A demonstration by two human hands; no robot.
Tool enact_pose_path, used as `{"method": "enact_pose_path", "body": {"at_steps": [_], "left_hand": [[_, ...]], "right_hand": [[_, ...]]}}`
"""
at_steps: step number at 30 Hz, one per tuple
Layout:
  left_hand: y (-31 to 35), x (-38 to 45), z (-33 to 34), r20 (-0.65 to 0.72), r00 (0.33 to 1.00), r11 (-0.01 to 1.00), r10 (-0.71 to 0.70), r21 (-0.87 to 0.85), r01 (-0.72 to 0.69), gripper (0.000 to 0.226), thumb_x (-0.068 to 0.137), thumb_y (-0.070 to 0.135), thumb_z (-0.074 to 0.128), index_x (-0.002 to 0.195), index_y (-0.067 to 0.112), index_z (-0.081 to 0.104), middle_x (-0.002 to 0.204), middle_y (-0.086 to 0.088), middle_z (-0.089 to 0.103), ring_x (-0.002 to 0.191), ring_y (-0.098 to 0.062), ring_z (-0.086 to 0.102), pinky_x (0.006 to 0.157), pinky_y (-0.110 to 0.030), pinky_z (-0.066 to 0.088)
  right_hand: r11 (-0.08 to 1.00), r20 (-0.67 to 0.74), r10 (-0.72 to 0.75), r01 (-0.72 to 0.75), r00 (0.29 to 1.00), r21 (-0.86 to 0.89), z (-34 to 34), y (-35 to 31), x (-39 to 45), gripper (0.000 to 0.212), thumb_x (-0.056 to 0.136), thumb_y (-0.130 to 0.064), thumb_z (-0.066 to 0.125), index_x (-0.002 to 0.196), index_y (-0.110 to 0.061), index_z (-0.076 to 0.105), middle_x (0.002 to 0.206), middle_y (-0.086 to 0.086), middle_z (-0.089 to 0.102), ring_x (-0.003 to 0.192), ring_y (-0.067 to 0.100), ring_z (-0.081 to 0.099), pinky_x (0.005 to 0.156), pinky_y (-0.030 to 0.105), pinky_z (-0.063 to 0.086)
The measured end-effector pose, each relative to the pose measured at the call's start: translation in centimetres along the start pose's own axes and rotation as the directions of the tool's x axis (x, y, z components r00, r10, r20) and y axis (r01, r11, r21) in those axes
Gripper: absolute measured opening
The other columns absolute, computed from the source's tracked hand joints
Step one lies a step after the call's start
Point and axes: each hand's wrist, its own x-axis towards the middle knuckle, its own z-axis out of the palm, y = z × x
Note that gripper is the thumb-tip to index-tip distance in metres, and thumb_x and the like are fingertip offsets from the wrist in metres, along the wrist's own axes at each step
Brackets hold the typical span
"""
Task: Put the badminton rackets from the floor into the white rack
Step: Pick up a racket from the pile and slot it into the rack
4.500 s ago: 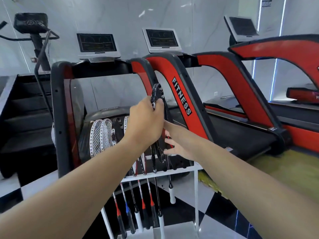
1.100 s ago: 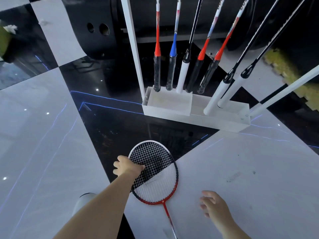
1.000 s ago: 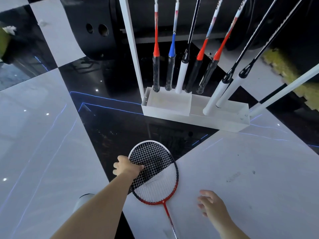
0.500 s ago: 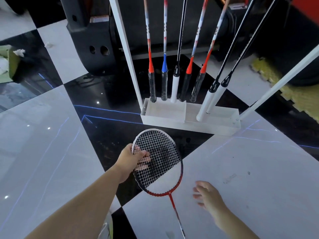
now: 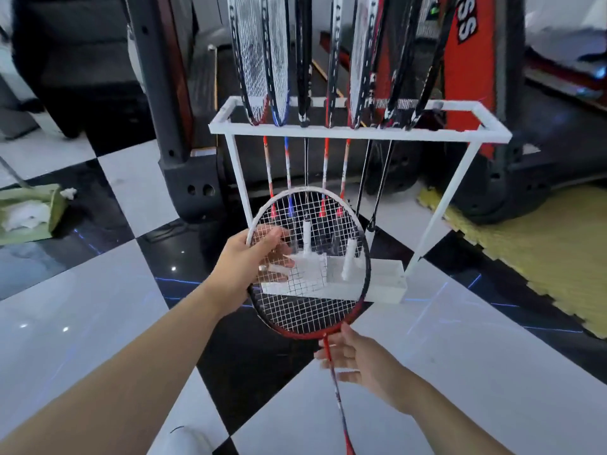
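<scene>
A badminton racket (image 5: 315, 300) with a white, black and red frame hangs in the air in front of the white rack (image 5: 460, 129). My left hand (image 5: 253, 261) grips the left rim of its head, fingers through the strings. My right hand (image 5: 354, 359) touches the red shaft just below the head; its grasp is blurred. The shaft runs down out of the bottom edge. Several rackets (image 5: 279, 54) stand in the rack, heads up, handles in the white base tray (image 5: 387, 290).
Black and red treadmills (image 5: 469, 60) stand right behind the rack. A yellow foam mat (image 5: 525, 251) lies at the right. A green box with white paper (image 5: 29, 211) sits on the checkered floor at the left.
My left hand has lifted the racket off the floor and up in front of the rack. My right hand has come up to its shaft. The view has tilted up.
</scene>
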Motion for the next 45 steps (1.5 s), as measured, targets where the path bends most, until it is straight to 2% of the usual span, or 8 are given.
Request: {"method": "enact_pose_path", "body": {"at_steps": [7,13,21,28,32,38,41,45], "left_hand": [[11.8,-5.6,3.4,0.096,0.919,0.919,0.382,0.06,-0.389,0.015,0.099,0.035,0.07,0.093,0.031,0.083,0.088,-0.005,0.082,0.08,-0.016,0.079,0.054,-0.026,0.061],[20.1,-11.6,5.3,0.171,0.786,0.794,0.594,0.032,-0.607,0.012,0.091,0.026,0.072,0.096,0.025,0.082,0.086,-0.007,0.081,0.076,-0.022,0.079,0.068,-0.035,0.064],[27.8,-19.0,7.9,0.285,0.604,0.607,0.745,0.089,-0.79,0.019,0.101,0.021,0.064,0.105,0.005,0.074,0.089,-0.016,0.078,0.079,-0.023,0.078,0.068,-0.033,0.064],[31.8,-23.4,9.1,0.174,0.329,0.314,0.928,0.111,-0.943,0.023,0.11,0.015,0.049,0.104,0.013,0.072,0.082,-0.002,0.078,0.078,-0.016,0.076,0.067,-0.025,0.061],[32.2,-25.2,9.8,0.048,0.144,0.136,0.988,0.151,-0.979,0.024,0.107,0.018,0.05,0.097,0.032,0.067,0.064,0.02,0.051,0.057,0.005,0.044,0.06,-0.009,0.039],[32.9,-27.2,10.5,-0.053,0.006,0.015,0.999,0.185,-0.983,0.022,0.107,0.018,0.049,0.111,0.031,0.066,0.069,-0.008,0.052,0.059,-0.018,0.048,0.053,-0.031,0.044],[34.5,-28.4,10.9,-0.042,-0.065,-0.055,0.997,0.21,-0.976,0.019,0.108,0.014,0.048,0.104,0.024,0.064,0.066,0.01,0.059,0.058,-0.006,0.051,0.054,-0.02,0.039],[35.4,-29.7,11.8,-0.039,-0.039,-0.031,0.998,0.193,-0.981,0.019,0.108,0.015,0.051,0.105,0.019,0.069,0.069,-0.018,0.06,0.058,-0.032,0.057,0.051,-0.045,0.048]], "right_hand": [[0.966,-0.065,-0.251,0.246,0.966,-0.083,0.4,-5.8,-5.6,0.074,0.059,-0.097,0.058,0.084,-0.03,0.079,0.089,0.002,0.078,0.089,0.018,0.075,0.088,0.035,0.058],[0.86,-0.138,-0.499,0.469,0.856,-0.202,-0.2,-12.3,-11.8,0.07,0.064,-0.097,0.05,0.069,-0.031,0.07,0.069,-0.005,0.062,0.072,0.014,0.059,0.085,0.035,0.054],[0.606,-0.281,-0.785,0.59,0.551,-0.534,-3.0,-20.1,-21.2,0.095,0.073,-0.095,0.035,0.07,-0.002,0.052,0.063,0.002,0.043,0.053,0.005,0.039,0.06,0.019,0.035],[0.448,-0.258,-0.889,0.596,0.379,-0.666,-4.3,-27.1,-27.9,0.07,0.089,-0.076,0.04,0.071,-0.011,0.058,0.063,-0.009,0.047,0.066,0.013,0.048,0.073,0.036,0.038],[0.329,-0.211,-0.939,0.525,0.272,-0.785,-3.9,-31.2,-31.2,0.065,0.09,-0.076,0.034,0.077,-0.018,0.061,0.079,0.004,0.063,0.08,0.021,0.06,0.078,0.038,0.046],[0.229,-0.091,-0.954,0.5,0.285,-0.835,-2.5,-35.1,-33.3,0.067,0.084,-0.083,0.025,0.086,-0.026,0.059,0.088,-0.005,0.064,0.092,0.014,0.064,0.085,0.033,0.048],[0.187,-0.033,-0.957,0.526,0.288,-0.829,-1.6,-36.6,-33.7,0.064,0.08,-0.091,0.02,0.081,-0.036,0.054,0.081,-0.022,0.062,0.084,-0.003,0.059,0.083,0.027,0.043],[0.177,0.004,-0.957,0.596,0.289,-0.783,-0.9,-37.4,-32.8,0.069,0.081,-0.092,0.017,0.077,-0.033,0.053,0.075,-0.018,0.054,0.078,0.004,0.053,0.085,0.03,0.043]]}}
